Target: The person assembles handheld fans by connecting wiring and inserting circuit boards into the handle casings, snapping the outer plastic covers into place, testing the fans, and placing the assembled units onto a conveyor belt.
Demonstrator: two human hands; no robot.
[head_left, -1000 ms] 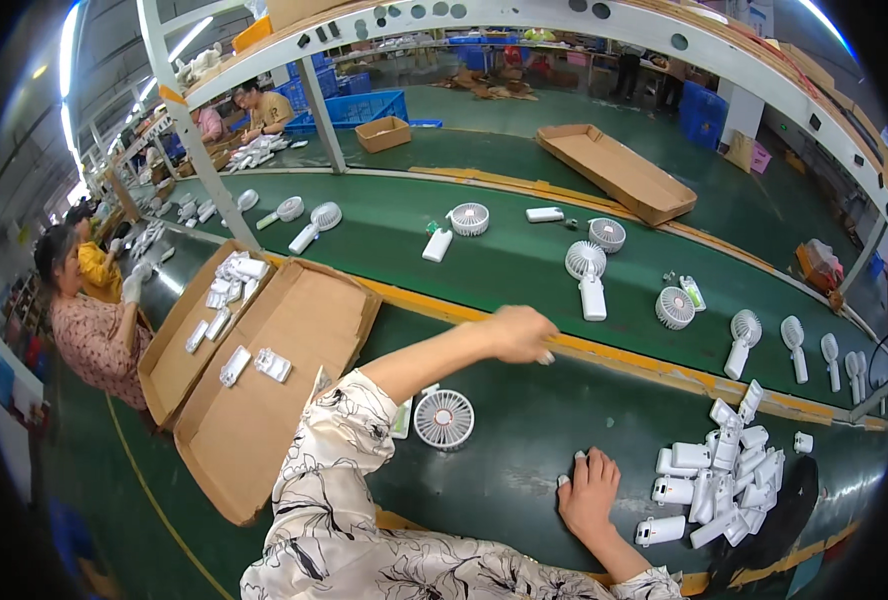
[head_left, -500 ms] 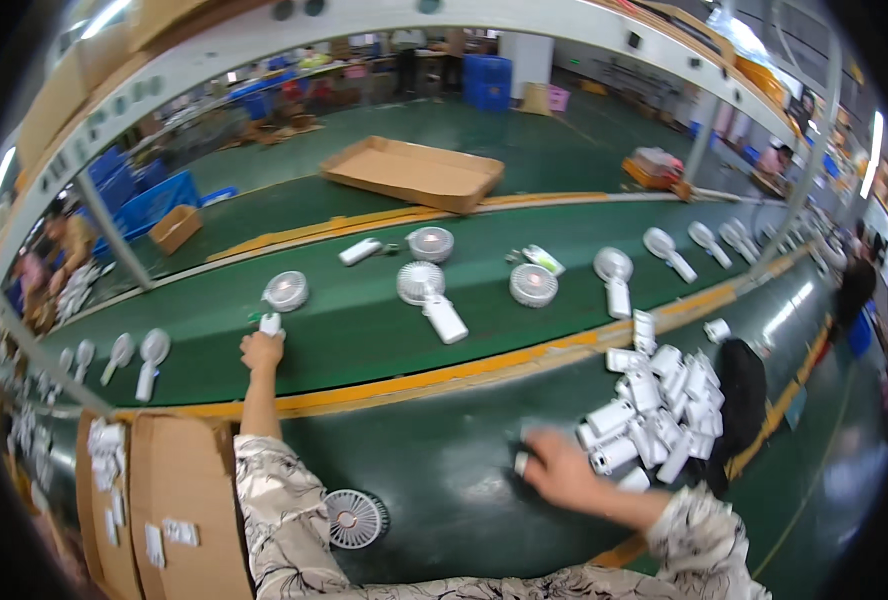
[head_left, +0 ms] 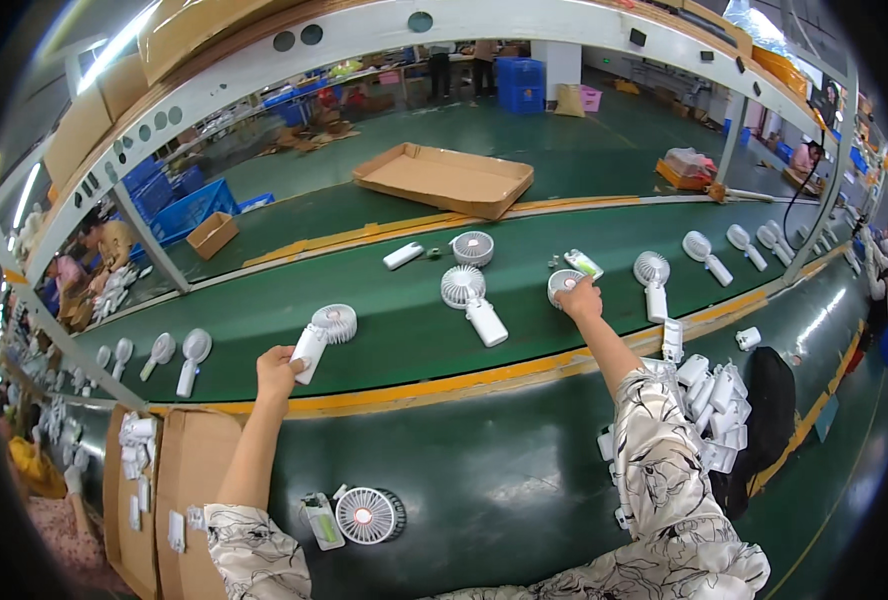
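Both hands [head_left: 280, 372] now on fans [head_left: 322, 334].

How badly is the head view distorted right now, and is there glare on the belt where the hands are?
Head view: strong fisheye, the green belt and overhead frame bow toward a black rim. The centre is sharp, left hand on a white fan, right hand at a fan head. Only soft sheen on the belt; bright glare sits upper right.

A flat, open brown cardboard tray [head_left: 445, 179] lies beyond the green belt [head_left: 404, 330], on its far side. Left of that tray, a small brown carton [head_left: 213, 235] sits by stacked blue crates [head_left: 179, 200]. On my side of the belt, down at my left, an open brown cardboard box [head_left: 179, 470] holds small white parts.
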